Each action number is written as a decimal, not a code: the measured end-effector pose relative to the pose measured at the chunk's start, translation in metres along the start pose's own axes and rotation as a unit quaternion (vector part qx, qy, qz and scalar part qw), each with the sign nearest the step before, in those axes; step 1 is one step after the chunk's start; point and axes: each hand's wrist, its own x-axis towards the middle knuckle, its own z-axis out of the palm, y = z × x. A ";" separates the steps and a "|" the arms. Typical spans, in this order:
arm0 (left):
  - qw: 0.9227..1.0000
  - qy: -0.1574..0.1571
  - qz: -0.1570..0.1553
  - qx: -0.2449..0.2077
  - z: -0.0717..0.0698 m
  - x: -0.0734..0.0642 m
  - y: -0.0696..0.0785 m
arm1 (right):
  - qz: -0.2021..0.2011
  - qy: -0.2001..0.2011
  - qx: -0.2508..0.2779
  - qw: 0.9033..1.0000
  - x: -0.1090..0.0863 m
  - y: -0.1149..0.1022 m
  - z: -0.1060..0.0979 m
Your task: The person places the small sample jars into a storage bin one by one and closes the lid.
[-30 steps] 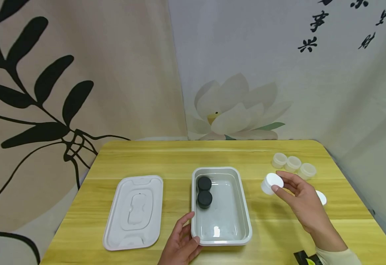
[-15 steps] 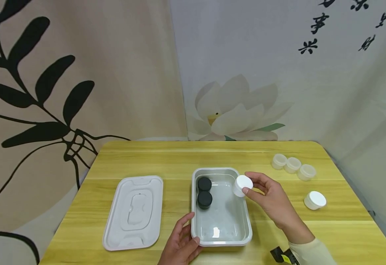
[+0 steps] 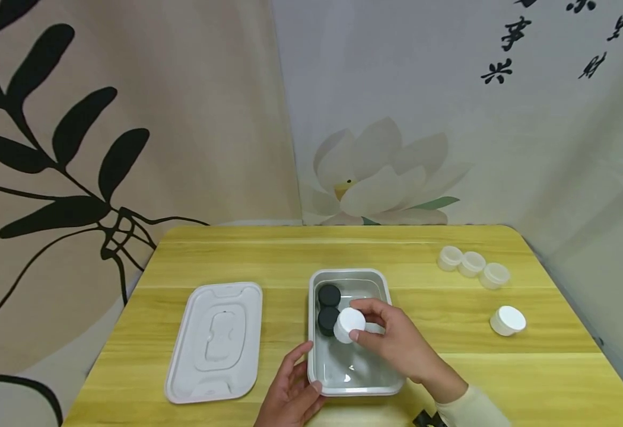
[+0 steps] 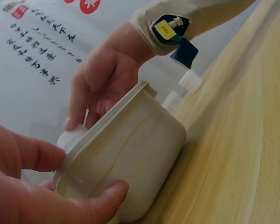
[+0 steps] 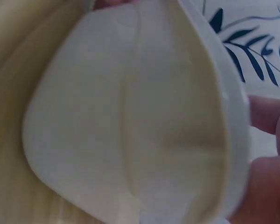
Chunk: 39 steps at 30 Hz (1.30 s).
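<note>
My right hand point(image 3: 399, 343) pinches a small round white-lidded jar point(image 3: 349, 325) between thumb and fingers, inside the pale rectangular plastic container point(image 3: 356, 392). The jar stands close to the nearer of two round black-lidded jars point(image 3: 329, 295) along the left wall; whether it touches the bottom is unclear. With thumb and fingers, my left hand point(image 3: 292, 391) holds the container's near left corner. In the left wrist view, its thumb point(image 4: 113, 193) lies against the outer wall, and the white jar point(image 4: 71, 136) shows past the rim. The right wrist view mostly shows the container wall point(image 5: 93, 112).
A white rectangular lid point(image 3: 215, 344) lies left of the container. Another white-lidded jar point(image 3: 508, 321) stands to the right. Behind it, three translucent round jars point(image 3: 471, 264) form a row on the wooden table point(image 3: 450, 379). Printed cloth hangs beyond the table.
My right hand has carried the white-lidded jar leftward, from over the table's right side, past the container's right rim, and down into it. My left hand has stayed at the corner.
</note>
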 end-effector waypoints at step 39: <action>1.000 -0.002 -0.002 0.015 -0.002 0.001 0.001 | -0.019 -0.031 -0.195 0.980 0.014 0.015 0.047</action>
